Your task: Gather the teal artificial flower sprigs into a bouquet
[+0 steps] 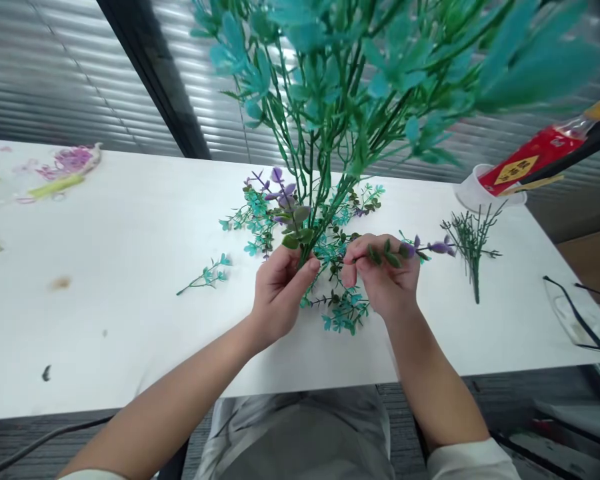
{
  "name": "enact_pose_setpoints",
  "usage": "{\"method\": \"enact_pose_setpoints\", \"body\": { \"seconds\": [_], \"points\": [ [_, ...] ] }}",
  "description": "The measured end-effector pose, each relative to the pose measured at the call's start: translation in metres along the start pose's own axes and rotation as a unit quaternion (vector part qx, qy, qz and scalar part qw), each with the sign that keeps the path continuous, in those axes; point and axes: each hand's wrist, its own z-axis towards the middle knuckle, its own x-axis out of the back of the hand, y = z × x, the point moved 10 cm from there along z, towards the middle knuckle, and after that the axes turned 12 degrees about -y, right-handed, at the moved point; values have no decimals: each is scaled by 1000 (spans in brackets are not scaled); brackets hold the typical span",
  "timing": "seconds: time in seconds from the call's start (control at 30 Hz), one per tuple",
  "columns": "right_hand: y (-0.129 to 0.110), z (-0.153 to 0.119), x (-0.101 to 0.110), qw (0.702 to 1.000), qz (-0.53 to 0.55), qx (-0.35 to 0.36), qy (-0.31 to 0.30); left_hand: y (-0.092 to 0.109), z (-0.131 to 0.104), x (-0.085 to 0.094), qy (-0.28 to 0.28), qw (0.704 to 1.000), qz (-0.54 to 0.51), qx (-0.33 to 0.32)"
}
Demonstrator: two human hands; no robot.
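Note:
My left hand [283, 288] is closed around the stems of a large upright bunch of teal artificial flowers [325, 87]. A purple sprig with green leaves [285, 200] stands at the front of that bunch, just above the fingers. To its right, my right hand [387, 277] pinches the thin stem of another purple-tipped sprig [393, 257], which lies nearly level and points right. Behind and below both hands, loose teal and purple sprigs [345, 310] lie in a heap on the white table [130, 320].
One teal sprig [207, 277] lies left of the heap. At right are a dark green branched stem [475, 257], a white cup [473, 190], a red-labelled bottle [535, 153] and glasses [580, 317]. A netted pink bundle [73, 162] lies far left.

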Motion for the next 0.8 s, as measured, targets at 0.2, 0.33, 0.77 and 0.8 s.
{"method": "enact_pose_setpoints", "body": {
  "seconds": [0.2,0.33,0.77,0.8],
  "points": [
    [1,-1,2,1000,18,4,17,4,1,-2,-7,1000,9,-9],
    [1,0,0,1000,-13,-5,13,5,2,-3,-8,1000,4,-8],
    [-2,-3,-1,998,-50,-6,29,-10,-4,-4,-24,994,87,54],
    [-3,-4,1,998,-51,-2,38,-8,-3,-4,-22,994,98,51]
  ]
}}
